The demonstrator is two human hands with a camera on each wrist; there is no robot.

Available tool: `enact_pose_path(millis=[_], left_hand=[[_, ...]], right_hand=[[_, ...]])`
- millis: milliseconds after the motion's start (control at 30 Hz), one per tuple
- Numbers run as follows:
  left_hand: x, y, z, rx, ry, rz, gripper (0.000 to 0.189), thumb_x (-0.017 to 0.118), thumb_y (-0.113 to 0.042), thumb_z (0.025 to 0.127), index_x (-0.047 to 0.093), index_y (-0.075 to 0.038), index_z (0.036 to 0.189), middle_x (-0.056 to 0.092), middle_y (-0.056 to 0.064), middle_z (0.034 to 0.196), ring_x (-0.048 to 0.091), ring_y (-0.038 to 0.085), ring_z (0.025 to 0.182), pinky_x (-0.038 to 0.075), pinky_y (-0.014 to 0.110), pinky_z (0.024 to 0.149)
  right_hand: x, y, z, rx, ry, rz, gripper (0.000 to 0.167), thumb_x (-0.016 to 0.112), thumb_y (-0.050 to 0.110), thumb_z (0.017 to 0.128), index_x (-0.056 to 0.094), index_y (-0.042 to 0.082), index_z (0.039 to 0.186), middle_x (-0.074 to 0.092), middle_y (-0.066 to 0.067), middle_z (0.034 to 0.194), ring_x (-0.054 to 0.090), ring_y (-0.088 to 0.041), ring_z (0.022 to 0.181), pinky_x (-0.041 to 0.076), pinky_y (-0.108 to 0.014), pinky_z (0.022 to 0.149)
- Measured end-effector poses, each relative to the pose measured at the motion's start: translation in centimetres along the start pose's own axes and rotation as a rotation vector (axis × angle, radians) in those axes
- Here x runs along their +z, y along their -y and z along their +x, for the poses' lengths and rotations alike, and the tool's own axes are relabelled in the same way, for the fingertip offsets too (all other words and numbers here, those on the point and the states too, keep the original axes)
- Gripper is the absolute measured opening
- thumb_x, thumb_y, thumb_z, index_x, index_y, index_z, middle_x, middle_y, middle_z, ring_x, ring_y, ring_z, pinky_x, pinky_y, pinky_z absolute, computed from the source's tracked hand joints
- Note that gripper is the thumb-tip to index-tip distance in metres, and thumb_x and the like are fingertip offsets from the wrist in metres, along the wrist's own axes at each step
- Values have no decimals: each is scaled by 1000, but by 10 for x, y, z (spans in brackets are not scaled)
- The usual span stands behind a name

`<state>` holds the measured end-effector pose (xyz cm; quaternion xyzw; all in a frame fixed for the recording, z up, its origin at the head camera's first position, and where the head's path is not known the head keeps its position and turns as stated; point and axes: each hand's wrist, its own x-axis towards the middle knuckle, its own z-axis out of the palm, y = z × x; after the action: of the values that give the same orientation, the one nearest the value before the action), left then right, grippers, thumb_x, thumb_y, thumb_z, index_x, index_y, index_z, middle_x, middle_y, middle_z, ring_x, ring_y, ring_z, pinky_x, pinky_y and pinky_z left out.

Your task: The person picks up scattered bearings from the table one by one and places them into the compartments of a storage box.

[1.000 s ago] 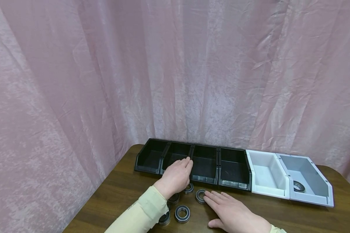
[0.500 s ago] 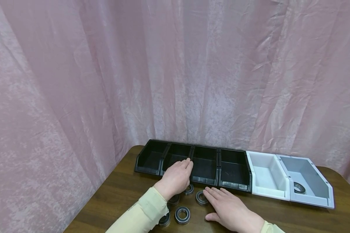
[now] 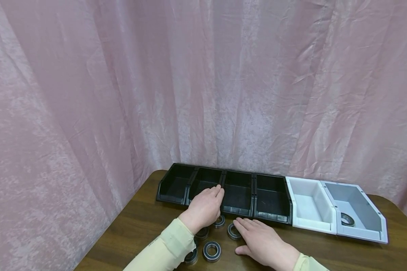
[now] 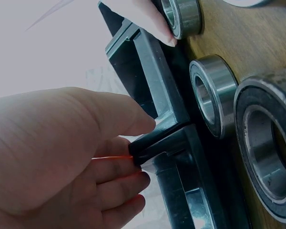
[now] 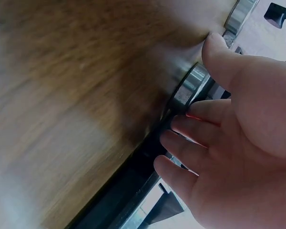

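My left hand [image 3: 205, 205] reaches over the front of the second black bin [image 3: 207, 177], fingers extended toward the wall it shares with the third black bin [image 3: 237, 192]. In the left wrist view its thumb and fingertips lie at the bins' adjoining front corners. My right hand [image 3: 262, 241] is spread low over the table, its fingertips at a ball bearing [image 3: 231, 232] and partly covering it. Another ball bearing [image 3: 211, 251] lies nearer, with a further bearing [image 3: 219, 221] beside the left hand. Two more bearings [image 3: 191, 257] are partly hidden by the left wrist and sleeve.
Four-sided open bins stand in a row along the back of the wooden table [image 3: 129, 222]: several black, then a white bin [image 3: 308, 203] and a grey bin [image 3: 363, 210]. One bearing [image 3: 347, 219] lies inside the grey bin. A pink curtain [image 3: 203, 86] hangs behind.
My right hand has shifted slightly left along the table. The left hand stays in place, and the bearings show no clear movement.
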<state>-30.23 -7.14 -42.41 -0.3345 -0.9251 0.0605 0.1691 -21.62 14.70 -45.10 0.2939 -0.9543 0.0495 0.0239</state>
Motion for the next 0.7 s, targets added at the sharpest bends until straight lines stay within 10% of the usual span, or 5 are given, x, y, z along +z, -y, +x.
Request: enact_pose_path(millis=[700], left_hand=[[-1, 0, -1, 6, -13, 17, 54, 73, -23, 105, 62, -2, 154, 62, 15, 158, 63, 25, 143, 48, 40, 120]], right_hand=[[6, 3, 13, 63, -9, 36, 63, 79, 38, 103, 65, -6, 145, 67, -21, 148, 65, -37, 136, 53, -52, 115]])
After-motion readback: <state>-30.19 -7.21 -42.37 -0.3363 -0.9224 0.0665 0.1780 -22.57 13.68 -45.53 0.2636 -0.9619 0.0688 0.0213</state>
